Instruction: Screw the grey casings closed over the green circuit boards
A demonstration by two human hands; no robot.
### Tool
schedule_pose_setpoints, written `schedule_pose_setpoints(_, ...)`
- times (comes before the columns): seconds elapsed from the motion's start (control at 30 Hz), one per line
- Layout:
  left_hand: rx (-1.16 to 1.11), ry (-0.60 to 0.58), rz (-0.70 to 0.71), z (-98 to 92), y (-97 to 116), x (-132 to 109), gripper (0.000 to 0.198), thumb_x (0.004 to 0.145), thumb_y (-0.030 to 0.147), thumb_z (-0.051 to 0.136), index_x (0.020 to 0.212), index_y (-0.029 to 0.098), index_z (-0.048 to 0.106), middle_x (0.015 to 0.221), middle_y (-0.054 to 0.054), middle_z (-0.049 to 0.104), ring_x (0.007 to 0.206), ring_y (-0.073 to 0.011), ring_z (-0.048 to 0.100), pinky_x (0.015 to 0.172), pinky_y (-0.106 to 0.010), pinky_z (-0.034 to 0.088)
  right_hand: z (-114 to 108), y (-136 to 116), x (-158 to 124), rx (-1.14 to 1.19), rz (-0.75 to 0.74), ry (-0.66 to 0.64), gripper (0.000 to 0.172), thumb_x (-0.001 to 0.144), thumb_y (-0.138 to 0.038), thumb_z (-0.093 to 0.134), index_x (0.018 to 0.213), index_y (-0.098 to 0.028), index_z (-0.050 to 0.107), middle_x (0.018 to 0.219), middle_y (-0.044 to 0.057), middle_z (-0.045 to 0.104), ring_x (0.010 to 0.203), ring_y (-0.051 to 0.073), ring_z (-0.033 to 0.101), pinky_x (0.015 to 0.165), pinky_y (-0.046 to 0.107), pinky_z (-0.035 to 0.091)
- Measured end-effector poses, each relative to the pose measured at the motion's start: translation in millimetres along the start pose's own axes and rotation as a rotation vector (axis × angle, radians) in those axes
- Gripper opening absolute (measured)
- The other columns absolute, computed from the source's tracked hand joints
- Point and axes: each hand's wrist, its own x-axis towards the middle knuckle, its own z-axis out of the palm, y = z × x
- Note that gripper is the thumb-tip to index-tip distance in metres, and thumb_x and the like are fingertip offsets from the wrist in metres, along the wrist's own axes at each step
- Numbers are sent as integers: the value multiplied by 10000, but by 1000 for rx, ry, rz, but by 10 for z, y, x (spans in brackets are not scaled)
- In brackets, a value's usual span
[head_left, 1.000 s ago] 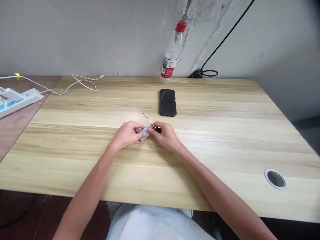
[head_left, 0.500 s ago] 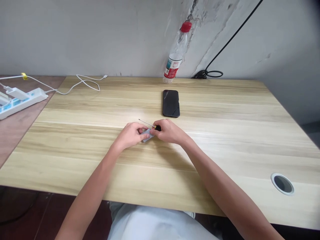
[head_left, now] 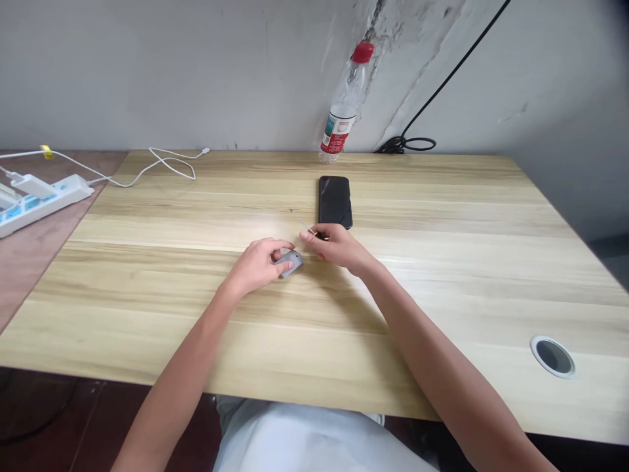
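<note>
Between the thumb and fingers of my left hand (head_left: 263,263) is a small grey block-like object (head_left: 293,261), low over the table, with a dark spot near its far end. My right hand (head_left: 335,246) is closed around the dark handle of a screwdriver (head_left: 314,233). The thin shaft slants up and left from the fingers, blurred towards its tip. Most of the handle is hidden in the hand. The right hand is apart from the grey object, just short of a black phone (head_left: 335,200) lying on the table.
A bottle with a red cap (head_left: 339,118) stands against the wall behind the phone. At the left are a white power strip (head_left: 54,200) and a white cable (head_left: 142,172). Coiled black cable (head_left: 393,145) lies at the back, and a round grommet (head_left: 553,357) sits at the table's right.
My right hand, with the screwdriver, has moved away from the grey object, slightly up and right. My left hand keeps the object in about the same place, its end now uncovered.
</note>
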Motion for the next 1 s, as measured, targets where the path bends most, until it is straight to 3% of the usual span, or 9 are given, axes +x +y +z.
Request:
schedule_pose_setpoints(0.07, 37, -3, 49, 3, 17, 2, 330, 810, 256, 676, 1125, 228, 769, 876, -25, 649, 671, -148, 544, 682, -282, 439, -112, -44, -67, -43, -108, 49, 353, 885, -468, 588, 1072, -171, 626, 824, 38, 620, 678, 157, 538, 589, 292, 447)
schedule_pose_setpoints(0.17, 76, -19, 106, 18, 36, 6, 271, 853, 235, 628, 1074, 219, 784, 890, -43, 648, 715, -163, 561, 725, -298, 449, -301, -173, -204, -36, -240, 119, 579, 833, -318, 656, 1366, -240, 445, 1151, 87, 642, 792, 171, 610, 646, 310, 498)
schedule_pose_setpoints(0.23, 77, -19, 111, 28, 39, 9, 250, 852, 227, 630, 1048, 212, 784, 898, -45, 655, 715, -161, 564, 728, -298, 452, -404, -291, -295, 21, -290, 234, 547, 806, -321, 718, 1300, -273, 486, 1192, 78, 638, 775, 169, 644, 637, 320, 526)
schedule_pose_setpoints(0.33, 63, -9, 102, 35, 28, 14, 236, 839, 231, 652, 1039, 207, 773, 909, -40, 655, 710, -153, 565, 726, -291, 455, -520, -465, -409, 183, -387, 414, 193, 849, -382, 692, 957, -234, 631, 1085, 59, 684, 884, 203, 697, 792, 377, 582)
schedule_pose_setpoints(0.57, 22, -14, 73, 28, -2, 22, 230, 837, 241, 668, 1048, 203, 749, 884, -21, 634, 713, -143, 555, 732, -289, 444, -693, -566, -588, 540, -438, 178, 493, 728, -404, 694, 1211, -305, 677, 1302, 3, 681, 1386, 226, 500, 1114, 405, 471)
schedule_pose_setpoints(0.63, 16, -6, 68, 27, 3, 19, 227, 835, 242, 675, 1047, 210, 747, 873, -12, 632, 708, -141, 550, 730, -285, 444, -664, -542, -599, 587, -470, 177, 571, 662, -339, 807, 1217, -335, 670, 1265, -10, 701, 1333, 200, 553, 1058, 340, 518)
schedule_pose_setpoints(0.73, 16, -1, 72, 27, 15, 17, 211, 838, 244, 679, 1035, 213, 747, 860, -6, 628, 699, -136, 544, 720, -278, 441, -550, -501, -546, 559, -438, 172, 333, 806, -496, 772, 1073, -308, 707, 1005, 11, 754, 883, 182, 740, 764, 320, 620)
schedule_pose_setpoints(0.9, 9, -4, 67, 27, 24, 22, 216, 835, 238, 685, 1041, 214, 745, 837, 0, 611, 686, -130, 534, 699, -271, 432, -256, -459, -313, 196, -503, 423, 449, 784, -615, 757, 655, -203, 633, 920, 72, 683, 901, 215, 689, 762, 333, 576)
schedule_pose_setpoints(1.0, 17, -3, 53, 30, 24, 24, 224, 827, 224, 687, 1043, 222, 744, 822, 7, 594, 683, -125, 527, 690, -268, 424, -104, -527, -155, 438, -479, 445, 428, 805, -628, 722, 753, -217, 614, 855, 36, 637, 654, 142, 626, 537, 275, 499)
